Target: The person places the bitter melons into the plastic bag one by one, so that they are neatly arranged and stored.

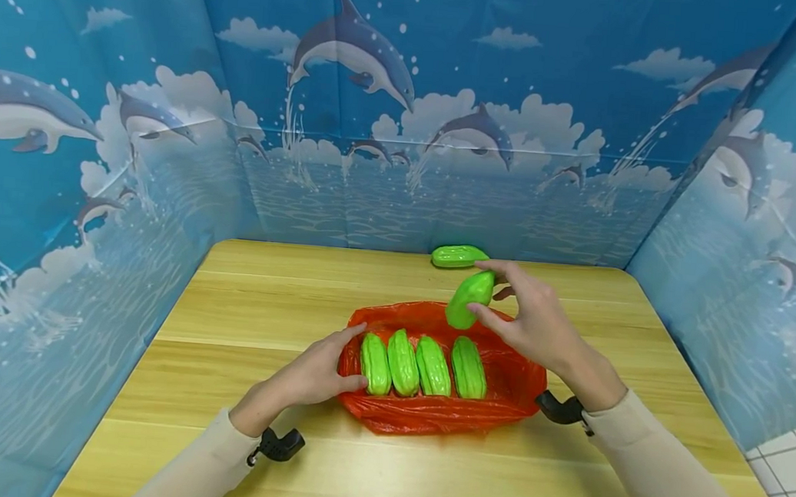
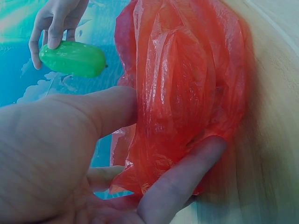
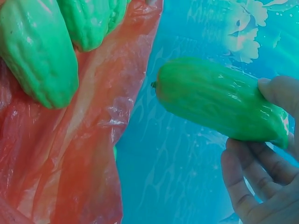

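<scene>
A red plastic bag point(image 1: 428, 416) lies open on the table, with several ribbed green bitter melons point(image 1: 434, 366) side by side inside it. My left hand point(image 1: 320, 366) holds the bag's left end, thumb at the near side and fingers at the far side. In the left wrist view, the thumb and fingers stand around the crumpled red plastic point(image 2: 182, 84). Above the bag's far rim, my right hand point(image 1: 535, 312) pinches another bitter melon point(image 1: 469, 300) by one end, thumb against fingers. The right wrist view shows this melon point(image 3: 210, 100) tilted, its small stem pointing away from the hand.
One more bitter melon point(image 1: 458, 256) lies at the table's back edge, behind the bag. The wooden table point(image 1: 240, 330) is enclosed by a blue dolphin-print curtain point(image 1: 443, 198) at the back and sides. White tiles point(image 1: 795, 469) show at the lower right.
</scene>
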